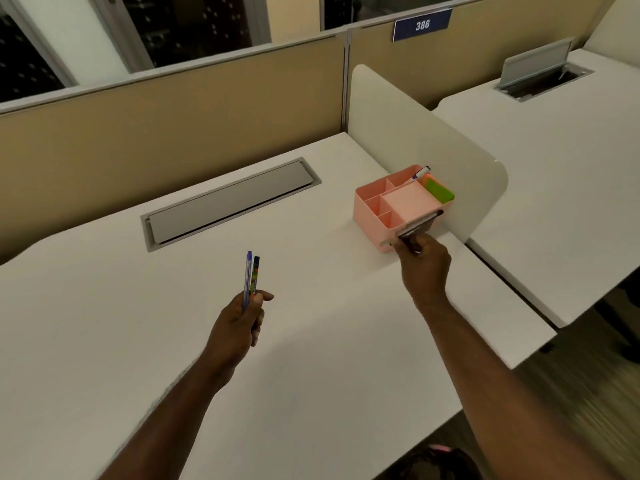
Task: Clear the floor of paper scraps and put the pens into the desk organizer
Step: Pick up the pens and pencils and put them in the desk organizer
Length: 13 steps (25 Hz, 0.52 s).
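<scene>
Now, right fingers (410, 245): pinched shut on a dark pen (420, 225), whose tip reaches over the near rim of the pink organizer (372, 216); a pale slim thing pokes out beside it, too blurred to name.
Right hand (424, 263): stretched toward 1 o'clock, low over the desk (138, 323), probably so the pen can slide into a near-side slot.
Left fingers (258, 301): curled closed around two pens (251, 277), one purple, one dark with a coloured label, both pointing to 12 o'clock.
Left hand (239, 323): hovering mid-desk at about 11 o'clock, likely a waiting store for the next pens.
Organizer: sits at 1 o'clock, tight beside the white divider (415, 133); its large middle compartment looks bare.
Already inside: a purple-and-white pen (420, 173) leaning in a far compartment, and green sticky notes (440, 190) at the far right.
Cable flap (228, 202): at 12 o'clock, closed, well apart from both hands.
Floor (568, 382): only a blurred strip shows at 4 o'clock; no scraps can be made out there.
Stage, as I judge it: the pen-filing part, with three pens yet to land.
</scene>
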Motion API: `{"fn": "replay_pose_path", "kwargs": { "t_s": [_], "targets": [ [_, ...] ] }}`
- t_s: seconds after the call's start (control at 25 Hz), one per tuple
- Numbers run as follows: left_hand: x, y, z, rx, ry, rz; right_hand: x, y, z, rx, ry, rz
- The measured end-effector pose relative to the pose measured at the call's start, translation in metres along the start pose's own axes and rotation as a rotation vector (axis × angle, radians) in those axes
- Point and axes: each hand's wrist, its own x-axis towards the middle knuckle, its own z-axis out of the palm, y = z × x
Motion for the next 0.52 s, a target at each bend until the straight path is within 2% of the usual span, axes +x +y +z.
{"fn": "replay_pose_path", "kwargs": {
  "t_s": [0.24, 0.4, 0.52],
  "targets": [
    [0.014, -0.002, -0.002, 0.03, 0.044, -0.033, 0.095, -0.002, 0.042, -0.109, 0.024, -0.004],
    [0.016, -0.008, -0.008, 0.04, 0.042, -0.08, 0.112, 0.011, 0.072, -0.288, -0.136, 0.106],
    [0.021, -0.011, -0.01, 0.055, 0.035, -0.1, 0.114, 0.013, 0.08, -0.298, -0.176, 0.135]
  ]
}}
